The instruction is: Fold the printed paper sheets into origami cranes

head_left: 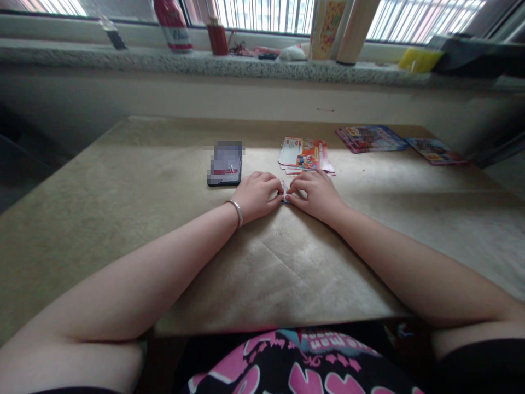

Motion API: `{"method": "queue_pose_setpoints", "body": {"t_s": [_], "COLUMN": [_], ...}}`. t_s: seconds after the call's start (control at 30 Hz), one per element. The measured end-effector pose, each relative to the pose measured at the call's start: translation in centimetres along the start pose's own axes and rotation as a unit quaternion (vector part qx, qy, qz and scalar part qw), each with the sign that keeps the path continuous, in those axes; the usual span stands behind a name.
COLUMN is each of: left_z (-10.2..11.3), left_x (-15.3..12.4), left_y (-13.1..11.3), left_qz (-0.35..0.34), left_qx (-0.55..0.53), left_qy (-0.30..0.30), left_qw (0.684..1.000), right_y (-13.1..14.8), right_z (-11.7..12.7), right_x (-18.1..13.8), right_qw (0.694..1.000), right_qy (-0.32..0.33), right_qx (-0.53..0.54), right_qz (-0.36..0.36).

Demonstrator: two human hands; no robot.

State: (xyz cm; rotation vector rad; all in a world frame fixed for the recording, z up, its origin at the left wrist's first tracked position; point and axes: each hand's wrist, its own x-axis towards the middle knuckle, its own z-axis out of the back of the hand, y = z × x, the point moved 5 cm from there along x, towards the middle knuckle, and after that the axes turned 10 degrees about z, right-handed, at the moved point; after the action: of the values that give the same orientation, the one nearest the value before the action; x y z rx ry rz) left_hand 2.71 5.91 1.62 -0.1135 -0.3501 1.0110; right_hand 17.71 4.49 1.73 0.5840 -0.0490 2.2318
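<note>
Between my two hands, close above the table point(164, 230), is a small folded piece of printed paper point(284, 192), mostly hidden by fingers. My left hand point(258, 194), with a silver bangle on its wrist, pinches the left side of the paper. Thumb and index finger of my right hand point(315, 194) pinch its right side. Just beyond my right hand lies a loose stack of printed paper sheets point(305, 155), white and orange-red. A phone point(225, 164) lies left of the stack, near my left hand, its screen blurred.
Colourful booklets or cards point(371, 138) lie at the back right, with another small pile point(435, 150) beside them. Along the granite windowsill point(254, 67) stand a red bottle point(174, 27), a red container point(217, 38) and a yellow object point(420, 59).
</note>
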Motion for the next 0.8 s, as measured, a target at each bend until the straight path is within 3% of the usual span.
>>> {"method": "queue_pose_setpoints", "body": {"t_s": [0.33, 0.47, 0.6, 0.8], "left_z": [-0.1, 0.0, 0.1, 0.6], "left_x": [0.0, -0.1, -0.3, -0.3], "left_y": [0.3, 0.5, 0.4, -0.1], "left_qz": [0.017, 0.023, 0.020, -0.052], "left_qx": [0.015, 0.019, 0.011, -0.023], "left_qy": [0.006, -0.014, -0.030, -0.065], "left_qw": [1.000, 0.999, 0.999, 0.996], "right_y": [0.3, 0.6, 0.7, 0.6], "right_z": [0.5, 0.8, 0.9, 1.2], "right_x": [0.1, -0.1, -0.1, -0.2], "right_qw": [1.000, 0.998, 0.996, 0.994], "right_qy": [-0.016, -0.047, -0.037, -0.037], "right_qx": [-0.016, -0.002, 0.019, 0.033], "right_qz": [0.013, 0.043, 0.073, 0.097]}}
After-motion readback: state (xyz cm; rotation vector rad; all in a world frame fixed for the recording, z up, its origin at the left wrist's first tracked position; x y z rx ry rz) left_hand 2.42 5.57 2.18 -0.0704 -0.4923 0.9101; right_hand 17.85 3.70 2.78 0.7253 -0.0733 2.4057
